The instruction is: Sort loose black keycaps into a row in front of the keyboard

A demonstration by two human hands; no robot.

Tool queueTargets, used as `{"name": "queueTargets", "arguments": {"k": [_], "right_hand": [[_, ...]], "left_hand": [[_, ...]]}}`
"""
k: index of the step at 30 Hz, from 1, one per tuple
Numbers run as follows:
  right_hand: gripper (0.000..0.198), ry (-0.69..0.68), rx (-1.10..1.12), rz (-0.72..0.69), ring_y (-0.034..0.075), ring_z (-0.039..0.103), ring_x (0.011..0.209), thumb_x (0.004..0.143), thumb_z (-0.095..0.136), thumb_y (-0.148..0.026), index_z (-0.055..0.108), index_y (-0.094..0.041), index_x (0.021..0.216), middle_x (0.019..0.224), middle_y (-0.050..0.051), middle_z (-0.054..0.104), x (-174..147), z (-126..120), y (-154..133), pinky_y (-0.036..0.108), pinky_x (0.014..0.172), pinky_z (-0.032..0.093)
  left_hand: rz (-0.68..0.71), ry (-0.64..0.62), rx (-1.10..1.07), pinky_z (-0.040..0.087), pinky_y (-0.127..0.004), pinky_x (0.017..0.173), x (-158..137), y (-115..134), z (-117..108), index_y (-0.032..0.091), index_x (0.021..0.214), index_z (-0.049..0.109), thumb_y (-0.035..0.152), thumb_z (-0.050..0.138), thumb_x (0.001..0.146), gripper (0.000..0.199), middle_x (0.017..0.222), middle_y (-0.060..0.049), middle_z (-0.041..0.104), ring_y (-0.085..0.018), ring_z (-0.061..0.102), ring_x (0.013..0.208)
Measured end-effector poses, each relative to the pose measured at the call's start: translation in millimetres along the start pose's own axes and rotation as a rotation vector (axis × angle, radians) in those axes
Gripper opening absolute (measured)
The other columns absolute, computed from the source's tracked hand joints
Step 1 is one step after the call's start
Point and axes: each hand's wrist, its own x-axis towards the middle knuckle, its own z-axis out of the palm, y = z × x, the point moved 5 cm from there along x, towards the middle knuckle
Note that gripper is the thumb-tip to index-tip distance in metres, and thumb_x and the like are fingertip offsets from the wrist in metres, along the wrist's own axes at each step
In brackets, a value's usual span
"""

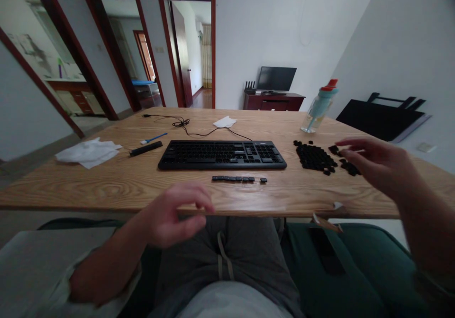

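Note:
A black keyboard (222, 154) lies in the middle of the wooden table (106, 180). A short row of black keycaps (236, 179) sits just in front of it. To its right lies a heap of loose black keycaps (314, 157). My right hand (373, 164) hovers over the right side of that heap, fingers spread, holding nothing. My left hand (174, 213) hangs at the table's near edge above my lap, fingers loosely curled and empty.
White tissue (88, 152) lies at the table's left, with a black tool (145, 148) and a blue-handled brush (153, 139) beside it. A water bottle (319, 107) stands at the back right. The keyboard cable (192, 129) and a paper scrap (224, 122) lie behind the keyboard.

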Motion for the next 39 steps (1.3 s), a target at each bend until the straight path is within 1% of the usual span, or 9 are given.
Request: {"name": "queueTargets", "arguments": {"k": [3, 7, 10, 14, 24, 29, 33, 36, 39], "right_hand": [[0.019, 0.056, -0.25, 0.271, 0.02, 0.06, 0.06, 0.074, 0.072, -0.033, 0.076, -0.025, 0.091, 0.076, 0.008, 0.07, -5, -53, 61, 0.033, 0.055, 0.042], [0.008, -0.041, -0.412, 0.465, 0.02, 0.063, 0.059, 0.07, 0.078, -0.027, 0.076, -0.028, 0.078, 0.072, 0.009, 0.071, -21, -86, 120, 0.037, 0.063, 0.043], [0.008, -0.14, -0.355, 0.552, 0.021, 0.061, 0.048, 0.068, 0.08, -0.031, 0.076, -0.027, 0.074, 0.063, 0.01, 0.069, -33, -82, 146, 0.039, 0.057, 0.042], [0.01, -0.143, -0.346, 0.469, 0.022, 0.058, 0.044, 0.067, 0.079, -0.034, 0.075, -0.029, 0.075, 0.057, 0.008, 0.066, -31, -71, 149, 0.038, 0.052, 0.04], [0.008, -0.103, -0.441, 0.506, 0.022, 0.05, 0.05, 0.069, 0.079, -0.026, 0.072, -0.023, 0.07, 0.051, 0.003, 0.056, 3, -64, 170, 0.041, 0.064, 0.036], [0.015, 0.045, -0.344, 0.478, 0.019, 0.05, 0.054, 0.062, 0.083, -0.023, 0.068, -0.025, 0.059, 0.061, 0.006, 0.06, -5, -69, 133, 0.041, 0.063, 0.035], [0.013, 0.275, 0.208, 0.516, 0.017, 0.054, 0.061, 0.069, 0.08, -0.031, 0.071, -0.025, 0.076, 0.078, 0.01, 0.065, -25, -51, 79, 0.038, 0.061, 0.04], [0.018, 0.113, 0.607, 0.472, 0.012, 0.05, 0.056, 0.068, 0.08, -0.033, 0.072, -0.023, 0.081, 0.076, 0.009, 0.064, -32, -6, 31, 0.033, 0.053, 0.04], [0.025, -0.127, 0.734, 0.385, 0.01, 0.047, 0.054, 0.069, 0.08, -0.039, 0.072, -0.022, 0.086, 0.075, 0.006, 0.063, -34, 38, -18, 0.028, 0.048, 0.039]], "left_hand": [[-0.146, -0.209, -0.096, 0.055, -0.029, 0.08, -62, -4, 45, 0.023, 0.099, 0.072, 0.035, 0.062, 0.085, 0.021, 0.093, -0.006, 0.072, -0.019, 0.067, 0.088], [-0.778, 0.029, 0.318, 0.044, -0.046, 0.11, -156, -96, 105, 0.024, 0.12, 0.069, 0.04, 0.049, 0.09, 0.039, 0.133, -0.01, 0.064, -0.029, 0.058, 0.125], [-1.034, -0.043, 0.525, 0.034, -0.051, 0.117, -212, -151, 160, 0.016, 0.139, 0.057, 0.038, 0.055, 0.084, 0.06, 0.157, -0.015, 0.038, -0.038, 0.031, 0.146], [-1.049, -0.086, 0.635, 0.027, -0.051, 0.119, -234, -167, 192, 0.018, 0.152, 0.04, 0.037, 0.049, 0.088, 0.067, 0.165, -0.011, 0.015, -0.036, 0.007, 0.151], [-1.041, -0.077, 0.657, 0.026, -0.05, 0.119, -231, -163, 188, 0.021, 0.153, 0.037, 0.036, 0.044, 0.092, 0.063, 0.166, -0.008, 0.012, -0.033, 0.002, 0.152], [-1.042, -0.07, 0.625, 0.027, -0.054, 0.119, -230, -161, 187, 0.023, 0.152, 0.04, 0.035, 0.051, 0.088, 0.066, 0.165, -0.007, 0.019, -0.034, 0.008, 0.152], [-1.051, -0.077, 0.565, 0.027, -0.054, 0.119, -223, -157, 180, 0.017, 0.148, 0.045, 0.034, 0.054, 0.084, 0.067, 0.164, -0.012, 0.02, -0.037, 0.014, 0.15], [-1.034, -0.123, 0.439, 0.032, -0.053, 0.117, -200, -143, 166, 0.02, 0.137, 0.059, 0.033, 0.054, 0.084, 0.055, 0.158, -0.009, 0.038, -0.035, 0.031, 0.146], [-0.9, -0.193, 0.228, 0.045, -0.043, 0.109, -154, -110, 143, 0.028, 0.127, 0.066, 0.037, 0.049, 0.089, 0.042, 0.132, -0.003, 0.067, -0.026, 0.06, 0.125]]}}
